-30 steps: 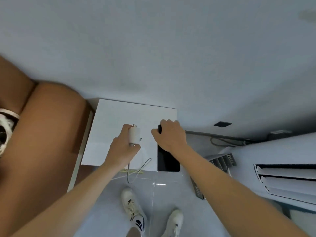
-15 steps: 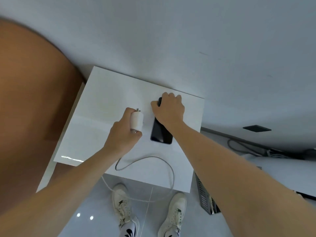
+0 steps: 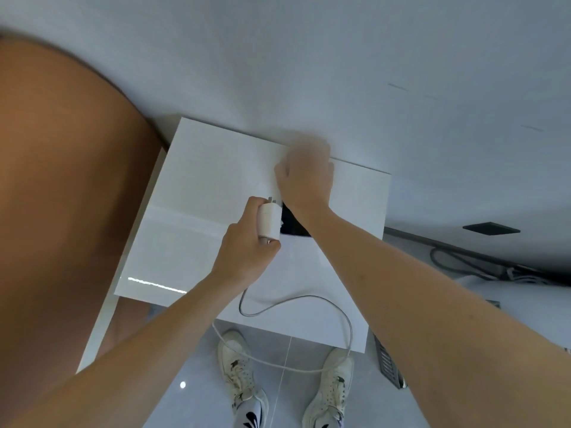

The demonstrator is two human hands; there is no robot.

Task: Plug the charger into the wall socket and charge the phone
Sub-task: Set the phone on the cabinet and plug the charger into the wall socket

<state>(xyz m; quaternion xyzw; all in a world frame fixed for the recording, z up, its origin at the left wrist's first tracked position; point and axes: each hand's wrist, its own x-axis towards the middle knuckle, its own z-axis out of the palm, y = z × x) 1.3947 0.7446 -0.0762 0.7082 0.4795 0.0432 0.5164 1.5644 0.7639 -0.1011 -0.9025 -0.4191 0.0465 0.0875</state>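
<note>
We are gripping the white charger [image 3: 269, 222] in our left hand [image 3: 245, 254], fingers wrapped around it, prongs pointing toward the wall, while the phone [image 3: 293, 225] is lying on the white table [image 3: 197, 193] under our blurred right hand [image 3: 304, 177], whose grip we cannot tell. The cable [image 3: 309, 304] is looping off the table edge toward our shoes [image 3: 241, 378]; we are risking a snag that drags the phone off.

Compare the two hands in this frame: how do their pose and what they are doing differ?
The left hand is sharp and closed around the white charger, prongs pointing away; the right hand is motion-blurred at the fingers and its grip cannot be read. The left sits beside the black phone; the right covers the phone's far end. Both are over the white table.
</note>
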